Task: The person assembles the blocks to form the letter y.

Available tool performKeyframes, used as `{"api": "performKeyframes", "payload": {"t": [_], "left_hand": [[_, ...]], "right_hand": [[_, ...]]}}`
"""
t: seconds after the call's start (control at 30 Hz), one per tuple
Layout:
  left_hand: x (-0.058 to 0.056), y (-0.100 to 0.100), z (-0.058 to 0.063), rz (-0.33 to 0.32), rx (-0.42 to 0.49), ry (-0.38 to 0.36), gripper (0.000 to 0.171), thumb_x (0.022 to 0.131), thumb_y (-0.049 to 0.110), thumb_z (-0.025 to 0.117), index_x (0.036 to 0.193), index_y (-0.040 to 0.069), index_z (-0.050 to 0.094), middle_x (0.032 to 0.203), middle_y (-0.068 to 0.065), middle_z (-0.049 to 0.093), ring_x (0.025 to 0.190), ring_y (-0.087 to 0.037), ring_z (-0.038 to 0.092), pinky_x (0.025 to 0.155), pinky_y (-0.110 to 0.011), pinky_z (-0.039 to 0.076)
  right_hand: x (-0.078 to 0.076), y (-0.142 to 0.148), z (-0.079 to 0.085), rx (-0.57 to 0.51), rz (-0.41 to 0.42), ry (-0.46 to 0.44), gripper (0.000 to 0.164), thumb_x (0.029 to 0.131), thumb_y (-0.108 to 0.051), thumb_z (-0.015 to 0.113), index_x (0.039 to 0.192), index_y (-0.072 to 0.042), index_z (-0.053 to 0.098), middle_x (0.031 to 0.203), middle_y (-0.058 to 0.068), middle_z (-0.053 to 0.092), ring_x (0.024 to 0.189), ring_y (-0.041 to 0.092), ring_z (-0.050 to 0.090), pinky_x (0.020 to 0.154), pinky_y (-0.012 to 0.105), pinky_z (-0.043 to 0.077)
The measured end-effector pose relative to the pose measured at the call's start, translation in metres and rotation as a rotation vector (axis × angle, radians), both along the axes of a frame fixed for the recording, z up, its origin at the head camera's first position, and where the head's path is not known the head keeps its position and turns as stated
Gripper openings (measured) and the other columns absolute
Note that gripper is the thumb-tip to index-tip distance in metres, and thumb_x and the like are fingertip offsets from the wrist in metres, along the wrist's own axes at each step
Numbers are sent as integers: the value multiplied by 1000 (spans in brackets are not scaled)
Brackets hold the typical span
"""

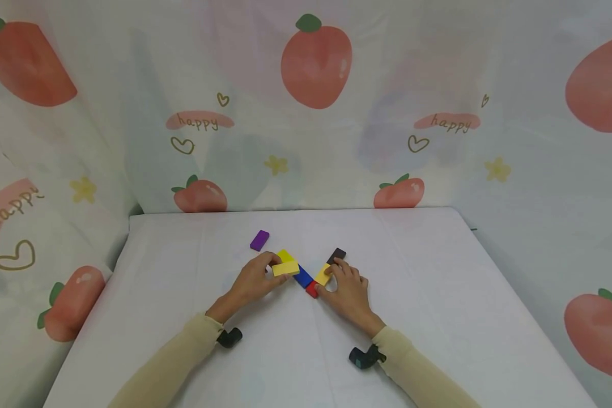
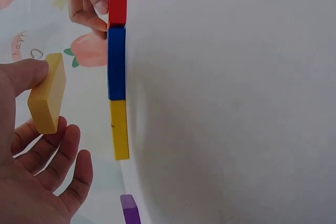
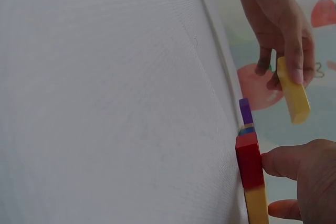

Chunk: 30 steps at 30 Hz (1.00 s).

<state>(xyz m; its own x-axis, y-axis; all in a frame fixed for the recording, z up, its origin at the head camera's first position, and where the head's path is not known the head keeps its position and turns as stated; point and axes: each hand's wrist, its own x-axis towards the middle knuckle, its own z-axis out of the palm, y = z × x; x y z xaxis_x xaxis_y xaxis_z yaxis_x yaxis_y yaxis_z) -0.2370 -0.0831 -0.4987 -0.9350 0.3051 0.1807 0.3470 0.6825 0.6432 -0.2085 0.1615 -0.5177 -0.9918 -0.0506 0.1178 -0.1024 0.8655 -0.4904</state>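
Note:
Between thumb and fingers, my left hand (image 1: pixel 252 280) pinches a light yellow block (image 1: pixel 285 268), raised above the table in the left wrist view. Beneath it a V-shaped line of blocks lies on the cloth. Its left arm has a bright yellow block (image 2: pixel 119 129) and a blue block (image 2: pixel 116 64), meeting a red block (image 3: pixel 249 161) at the point. An orange-yellow block (image 1: pixel 322 275) and a black block (image 1: pixel 339 253) form the right arm. My right hand (image 1: pixel 350 292) has its thumb touching the red block and a finger at the orange-yellow one.
A purple block (image 1: pixel 259 240) lies apart, behind and left of the line. White cloth covers the table (image 1: pixel 438 294), and a fruit-patterned curtain (image 1: pixel 321 153) stands behind its far edge. Both wrists carry small black cameras (image 1: pixel 365 357).

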Motion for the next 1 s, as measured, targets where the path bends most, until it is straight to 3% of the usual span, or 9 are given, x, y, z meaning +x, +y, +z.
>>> {"api": "performKeyframes", "payload": {"t": [0.5, 0.8, 1.0], "left_hand": [[27, 12, 1, 49, -17, -92, 35, 85, 33, 77, 109, 14, 59, 102, 3, 62, 93, -17, 56, 85, -32, 50], [35, 15, -7, 26, -32, -102, 32, 84, 31, 78, 102, 13, 58, 90, 5, 58, 78, -10, 49, 67, -21, 42], [39, 19, -9, 12, -35, -103, 30, 84, 29, 77, 99, 11, 59, 87, 3, 57, 76, -10, 47, 64, -21, 40]], "right_hand": [[2, 0, 3, -2, 3, 0, 43, 84, -46, 71, 113, -15, 63, 152, 10, 42, 135, 38, 40, 100, 60, 30], [2, 0, 4, 2, 5, -3, 44, 84, -45, 71, 114, -15, 63, 153, 11, 42, 134, 39, 40, 101, 60, 30], [2, 0, 2, 6, 3, 1, 44, 84, -46, 71, 114, -15, 63, 152, 11, 42, 134, 39, 41, 100, 60, 30]]}}
